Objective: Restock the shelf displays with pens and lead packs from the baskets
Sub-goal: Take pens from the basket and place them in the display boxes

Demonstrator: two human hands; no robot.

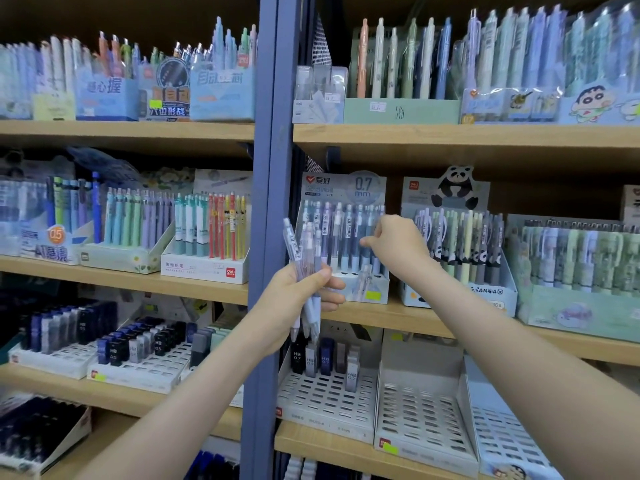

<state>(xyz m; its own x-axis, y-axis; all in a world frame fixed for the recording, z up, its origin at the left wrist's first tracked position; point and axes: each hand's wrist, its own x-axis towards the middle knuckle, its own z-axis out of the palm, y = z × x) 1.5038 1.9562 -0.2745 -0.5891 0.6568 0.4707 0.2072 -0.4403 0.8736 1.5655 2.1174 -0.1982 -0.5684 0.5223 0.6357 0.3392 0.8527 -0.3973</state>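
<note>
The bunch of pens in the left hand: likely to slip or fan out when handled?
Probably yes: the pens look smooth and splay above the left hand, so they could slide apart. Each looks stiff and light; a loose one would likely roll.

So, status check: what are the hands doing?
Left hand grips pen bundle. Right hand at 0.7 mm display, grip unclear. Nothing in the way.

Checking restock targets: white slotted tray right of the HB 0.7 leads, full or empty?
Empty: white slotted tray shows only bare slots.
</note>
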